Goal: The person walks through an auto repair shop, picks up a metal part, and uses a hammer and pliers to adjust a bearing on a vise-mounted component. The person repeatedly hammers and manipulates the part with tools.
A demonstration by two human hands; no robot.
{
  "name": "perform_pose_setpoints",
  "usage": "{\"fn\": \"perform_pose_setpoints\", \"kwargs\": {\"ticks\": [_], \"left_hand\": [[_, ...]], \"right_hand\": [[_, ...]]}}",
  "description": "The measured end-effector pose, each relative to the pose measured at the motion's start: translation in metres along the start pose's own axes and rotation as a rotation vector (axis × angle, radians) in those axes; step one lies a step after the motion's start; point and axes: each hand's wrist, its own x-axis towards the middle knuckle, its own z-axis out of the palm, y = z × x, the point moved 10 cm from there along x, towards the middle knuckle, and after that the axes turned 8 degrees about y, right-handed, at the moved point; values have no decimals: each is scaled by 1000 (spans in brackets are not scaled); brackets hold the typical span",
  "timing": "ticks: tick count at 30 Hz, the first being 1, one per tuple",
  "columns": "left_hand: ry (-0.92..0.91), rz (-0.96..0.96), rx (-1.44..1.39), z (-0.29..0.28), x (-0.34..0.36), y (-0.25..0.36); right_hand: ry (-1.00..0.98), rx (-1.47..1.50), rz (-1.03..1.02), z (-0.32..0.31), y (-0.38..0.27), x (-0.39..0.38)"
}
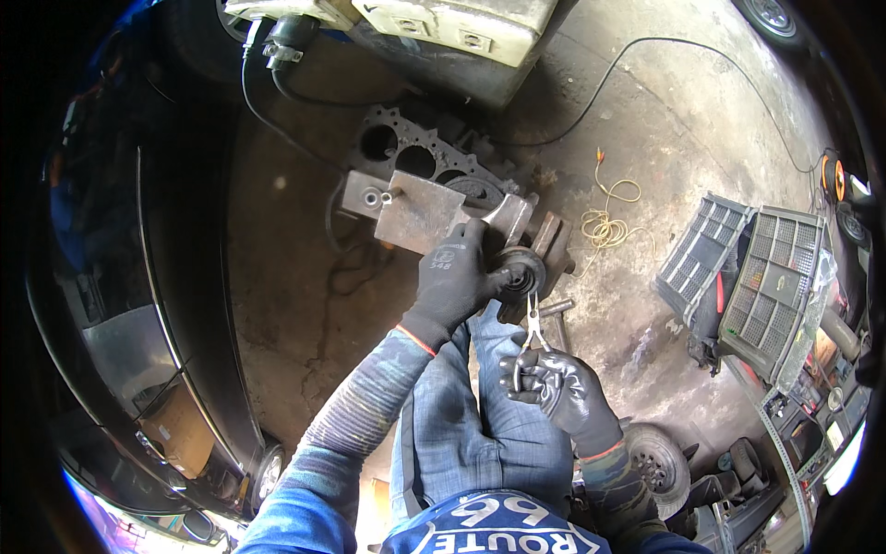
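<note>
Pliers [532, 325] sit clamped in the gloved right hand [558, 388], tips at a round metal part [522, 270] on the floor; left hand [454, 277] fingers wrap that part beside a steel plate [420, 211]

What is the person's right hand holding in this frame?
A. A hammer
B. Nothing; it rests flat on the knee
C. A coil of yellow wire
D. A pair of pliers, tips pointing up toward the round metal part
D: the gloved right hand grips the handles of slim pliers, whose tips point up at the round metal part that the left hand steadies; the yellow wire lies apart on the floor.
</note>
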Motion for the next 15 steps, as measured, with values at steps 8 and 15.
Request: {"fn": "perform_pose_setpoints", "kwargs": {"ticks": [8,15], "left_hand": [[30,95,-33,5,-3,2],[88,155,-76,-2,-11,11]], "right_hand": [[-71,131,93,17,8,-4],[-50,144,78,16,6,-2]]}}
